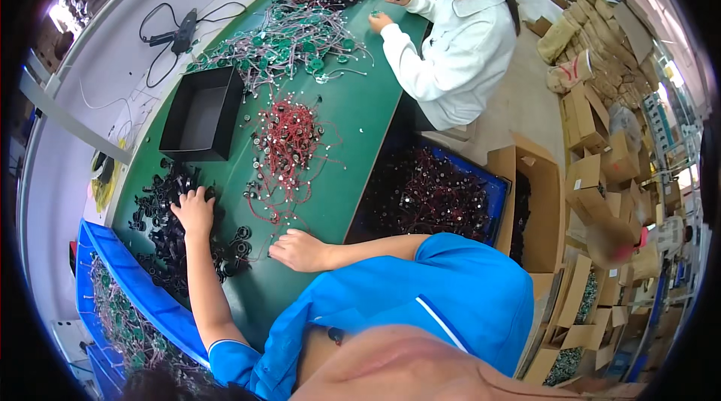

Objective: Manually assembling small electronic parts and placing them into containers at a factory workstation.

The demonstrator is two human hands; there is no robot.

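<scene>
Left hand (194, 212) on black parts (165, 232), right hand (300, 251) by red-wired pieces (288, 138)

At the near left, a blue bin (146, 288) holds wired pieces with green discs. To its right, the black parts lie heaped on the green table (353, 146); the left hand rests on the heap with its fingers spread. Beyond it, at the far left, stands an open black tray (199, 119). Right of the tray, the red-wired pieces lie in a loose pile. At that pile's near end, the right hand is curled above the table; whether it pinches anything I cannot tell. Farther right, a co-worker (469, 48) in white sits at the table's far right edge, beyond a second blue bin (498, 206) filled with small parts.
</scene>
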